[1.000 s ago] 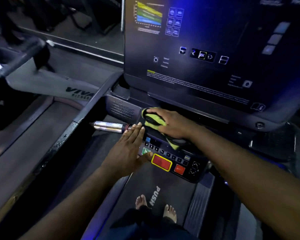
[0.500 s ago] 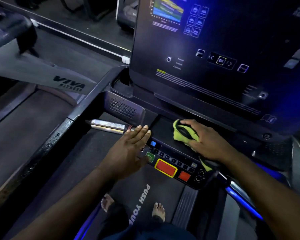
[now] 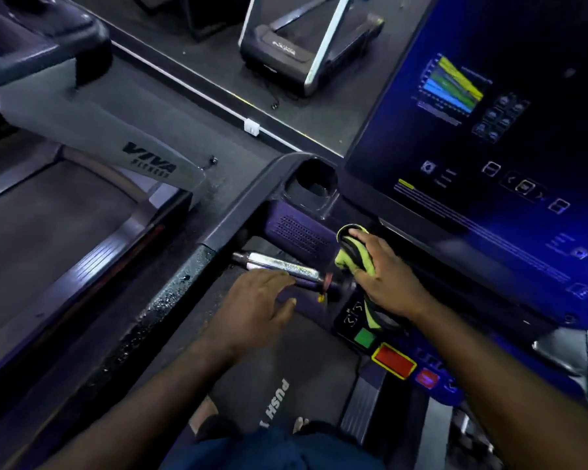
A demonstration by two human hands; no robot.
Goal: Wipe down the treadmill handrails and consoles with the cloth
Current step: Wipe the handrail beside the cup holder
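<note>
My right hand [image 3: 392, 279] grips a yellow-and-black cloth [image 3: 352, 257] and presses it on the left end of the treadmill's lower console, beside the speaker grille [image 3: 301, 234]. Part of the cloth trails under my wrist onto the button panel [image 3: 392, 362]. My left hand [image 3: 257, 300] reaches to the silver grip bar [image 3: 275, 264]; its fingers lie against the bar and the thumb sits below it. The big dark console screen [image 3: 489, 171] rises at the right. The left handrail [image 3: 238, 208] runs diagonally down to the left.
A cup holder [image 3: 316, 184] sits behind the speaker grille. A neighbouring treadmill [image 3: 92, 120] marked VIVA stands at the left, and another machine [image 3: 286, 52] lies beyond the floor strip. I stand barefoot on the belt [image 3: 275, 398].
My right hand slid the cloth left from the middle of the console to its left end. My left hand left the button panel and moved to the silver grip bar. The view tilted left.
</note>
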